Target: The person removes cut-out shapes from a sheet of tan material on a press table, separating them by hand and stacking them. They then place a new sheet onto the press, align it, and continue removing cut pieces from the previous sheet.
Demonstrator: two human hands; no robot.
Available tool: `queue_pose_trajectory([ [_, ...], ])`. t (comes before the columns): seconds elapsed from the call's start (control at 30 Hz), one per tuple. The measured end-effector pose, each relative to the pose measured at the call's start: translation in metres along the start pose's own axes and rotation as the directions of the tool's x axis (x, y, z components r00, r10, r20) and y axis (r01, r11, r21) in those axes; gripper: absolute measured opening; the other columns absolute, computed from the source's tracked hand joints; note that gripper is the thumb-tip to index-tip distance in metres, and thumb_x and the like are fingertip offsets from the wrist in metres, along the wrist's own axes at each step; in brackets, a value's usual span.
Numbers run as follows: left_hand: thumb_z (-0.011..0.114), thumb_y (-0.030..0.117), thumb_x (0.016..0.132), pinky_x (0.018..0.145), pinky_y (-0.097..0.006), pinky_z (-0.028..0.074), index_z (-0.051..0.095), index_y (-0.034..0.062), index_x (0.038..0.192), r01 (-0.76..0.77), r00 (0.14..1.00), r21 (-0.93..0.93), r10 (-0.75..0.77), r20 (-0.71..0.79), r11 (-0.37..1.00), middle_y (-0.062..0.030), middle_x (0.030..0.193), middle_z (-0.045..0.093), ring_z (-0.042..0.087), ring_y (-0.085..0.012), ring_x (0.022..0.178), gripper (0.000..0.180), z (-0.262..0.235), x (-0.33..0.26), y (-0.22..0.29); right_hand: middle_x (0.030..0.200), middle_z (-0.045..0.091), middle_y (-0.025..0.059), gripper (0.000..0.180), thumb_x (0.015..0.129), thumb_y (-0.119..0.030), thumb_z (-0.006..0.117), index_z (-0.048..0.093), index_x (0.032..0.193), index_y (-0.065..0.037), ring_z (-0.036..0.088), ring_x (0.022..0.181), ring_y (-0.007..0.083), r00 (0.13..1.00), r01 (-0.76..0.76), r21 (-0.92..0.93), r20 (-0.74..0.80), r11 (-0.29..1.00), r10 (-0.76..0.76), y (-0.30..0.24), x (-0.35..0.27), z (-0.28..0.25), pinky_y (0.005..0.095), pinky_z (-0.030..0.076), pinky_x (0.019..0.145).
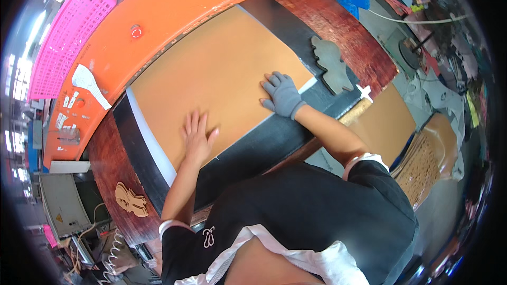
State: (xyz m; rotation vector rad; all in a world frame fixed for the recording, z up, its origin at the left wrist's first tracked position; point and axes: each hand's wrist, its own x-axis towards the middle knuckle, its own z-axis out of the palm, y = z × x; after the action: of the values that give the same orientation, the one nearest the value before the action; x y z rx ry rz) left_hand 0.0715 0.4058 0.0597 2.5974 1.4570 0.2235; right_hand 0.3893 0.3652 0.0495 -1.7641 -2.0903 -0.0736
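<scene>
A large tan sheet, leather-like, lies flat over a white sheet on the black work surface. My bare left hand rests on the tan sheet near its front left part, fingers spread. On its right side, near the front right corner, lies my right hand in a grey glove with bare fingertips showing, fingers apart. Neither hand grips anything. To the right of the gloved hand sits a grey, wavy-edged cutting die.
An orange machine beam with a red button crosses behind the sheet. A pink basket and a white brush-shaped tool are on it. Cut tan pieces lie at left on the red-brown board. Stacked tan sheets stand at right.
</scene>
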Motion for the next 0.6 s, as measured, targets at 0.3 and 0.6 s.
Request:
queue_pose_trajectory([
  [0.3, 0.056, 0.031, 0.086, 0.108, -0.049, 0.019, 0.047, 0.0049, 0.129, 0.114, 0.992, -0.033, -0.116, -0.053, 0.993, -0.0138, 0.141, 0.037, 0.029, -0.0336, 0.133, 0.051, 0.005, -0.025, -0.084, 0.123, 0.049, 0.0188, 0.052, 0.078, -0.041, 0.056, 0.054, 0.114, -0.004, 0.043, 0.111, 0.0335, 0.999, -0.03, -0.029, 0.01, 0.999, 0.03, -0.033, 0.018, 0.012, 0.0445, 0.034, 0.09],
  [0.6, 0.051, 0.031, 0.089, 0.108, -0.05, 0.019, 0.043, 0.0064, 0.133, 0.302, 0.951, 0.112, -0.292, -0.099, 0.947, -0.0131, 0.144, 0.034, 0.027, -0.0327, 0.134, 0.051, -0.001, -0.085, -0.084, 0.12, 0.051, 0.0179, 0.048, 0.075, -0.031, 0.066, 0.054, 0.112, -0.003, 0.049, 0.105, 0.034, 0.992, 0.033, 0.501, -0.122, 0.865, 0.032, -0.003, 0.013, -0.007, 0.0447, 0.038, 0.091],
])
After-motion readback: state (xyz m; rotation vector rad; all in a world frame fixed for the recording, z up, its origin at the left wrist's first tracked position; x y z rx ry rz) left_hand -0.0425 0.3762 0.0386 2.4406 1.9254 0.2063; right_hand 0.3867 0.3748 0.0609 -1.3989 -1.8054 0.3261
